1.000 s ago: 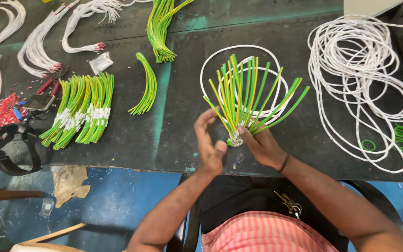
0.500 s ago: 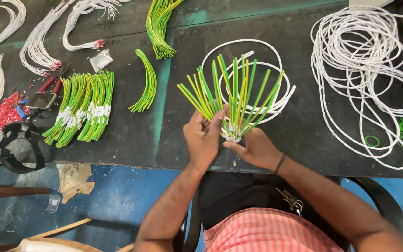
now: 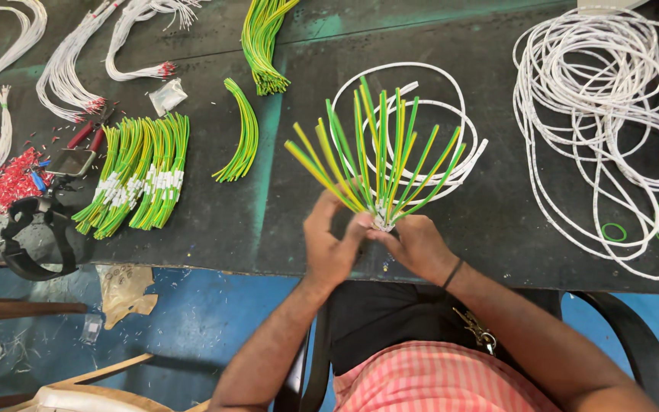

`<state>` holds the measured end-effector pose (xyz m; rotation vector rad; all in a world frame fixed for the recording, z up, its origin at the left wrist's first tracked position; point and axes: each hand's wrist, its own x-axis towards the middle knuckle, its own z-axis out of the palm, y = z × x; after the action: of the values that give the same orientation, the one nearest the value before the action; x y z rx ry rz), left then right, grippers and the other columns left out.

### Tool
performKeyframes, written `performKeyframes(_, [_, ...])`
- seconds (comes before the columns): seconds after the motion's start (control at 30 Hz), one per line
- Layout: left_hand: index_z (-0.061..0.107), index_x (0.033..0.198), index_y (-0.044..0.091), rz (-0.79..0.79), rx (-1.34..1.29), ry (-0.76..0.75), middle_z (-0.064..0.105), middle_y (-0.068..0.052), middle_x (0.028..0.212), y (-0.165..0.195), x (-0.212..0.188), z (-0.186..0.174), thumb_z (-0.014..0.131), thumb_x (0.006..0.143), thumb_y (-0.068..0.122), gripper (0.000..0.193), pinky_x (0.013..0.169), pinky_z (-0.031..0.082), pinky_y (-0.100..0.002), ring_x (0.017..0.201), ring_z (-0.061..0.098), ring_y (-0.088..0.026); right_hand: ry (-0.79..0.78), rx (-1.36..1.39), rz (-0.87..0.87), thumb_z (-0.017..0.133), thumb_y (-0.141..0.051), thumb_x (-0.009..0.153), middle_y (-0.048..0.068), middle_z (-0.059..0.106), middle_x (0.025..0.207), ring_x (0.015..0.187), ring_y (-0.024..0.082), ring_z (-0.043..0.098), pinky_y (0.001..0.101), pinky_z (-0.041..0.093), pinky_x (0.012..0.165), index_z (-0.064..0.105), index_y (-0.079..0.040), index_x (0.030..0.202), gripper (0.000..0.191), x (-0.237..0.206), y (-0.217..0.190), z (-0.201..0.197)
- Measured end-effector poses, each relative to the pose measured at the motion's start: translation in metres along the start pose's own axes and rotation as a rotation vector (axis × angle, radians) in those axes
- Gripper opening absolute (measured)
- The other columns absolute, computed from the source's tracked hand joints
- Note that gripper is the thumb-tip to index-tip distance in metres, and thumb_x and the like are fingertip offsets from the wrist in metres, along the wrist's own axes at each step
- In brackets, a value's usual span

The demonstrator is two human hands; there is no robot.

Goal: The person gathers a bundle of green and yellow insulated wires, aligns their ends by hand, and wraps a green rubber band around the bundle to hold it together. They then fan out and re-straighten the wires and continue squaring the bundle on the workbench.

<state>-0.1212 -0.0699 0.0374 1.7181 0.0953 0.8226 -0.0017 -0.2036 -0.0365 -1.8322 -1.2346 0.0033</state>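
Head view, centre of the frame: left hand (image 3: 331, 248) and right hand (image 3: 415, 246) both pinch the light, springy green-yellow wire bundle (image 3: 375, 156) at its taped base, probably the surest hold.

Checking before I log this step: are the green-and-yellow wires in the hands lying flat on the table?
No: both hands pinch the green-and-yellow wires at their lower ends, so they fan upward above the table.

Bundle of green-and-yellow striped wires (image 3: 379, 164): short cut lengths, gathered at their lower ends and fanned upward and outward. The gathered ends, wrapped in white, were pinched at the near edge of the dark bench (image 3: 284, 221).
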Motion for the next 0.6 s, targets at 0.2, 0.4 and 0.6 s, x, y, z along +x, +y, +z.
performKeyframes(0.2, [0.060,0.133,-0.008,-0.136,-0.438,0.123,0.069,-0.010,0.119,-0.035,0.010,0.005,0.069,0.100,0.000,0.035,0.094,0.054,-0.032,0.108,0.067,-0.015,-0.077,-0.091,0.073,0.074,-0.039,0.089,0.019,0.070,0.077,0.075,0.041,0.067,0.0503,0.051,0.061,0.073,-0.008,0.102,0.034,0.004,-0.009,-0.003])
performKeyframes(0.4, [0.059,0.133,-0.008,-0.110,-0.324,0.078,0.069,-0.011,0.119,-0.048,0.004,0.005,0.070,0.099,-0.001,0.037,0.099,0.053,-0.031,0.109,0.066,-0.014,-0.050,-0.021,0.015,0.071,-0.039,0.092,0.018,0.069,0.077,0.074,0.041,0.067,0.0497,0.051,0.061,0.071,-0.006,0.106,0.036,0.004,-0.008,-0.004])
performKeyframes(0.6, [0.063,0.127,-0.004,0.020,-0.584,-0.010,0.067,-0.014,0.125,-0.051,0.004,-0.001,0.067,0.097,0.039,0.052,0.108,0.047,-0.039,0.119,0.063,-0.023,-0.018,0.030,-0.081,0.074,-0.034,0.091,0.020,0.073,0.105,0.098,0.040,0.069,0.0467,0.054,0.077,0.067,-0.004,0.121,0.043,0.005,-0.013,-0.008])
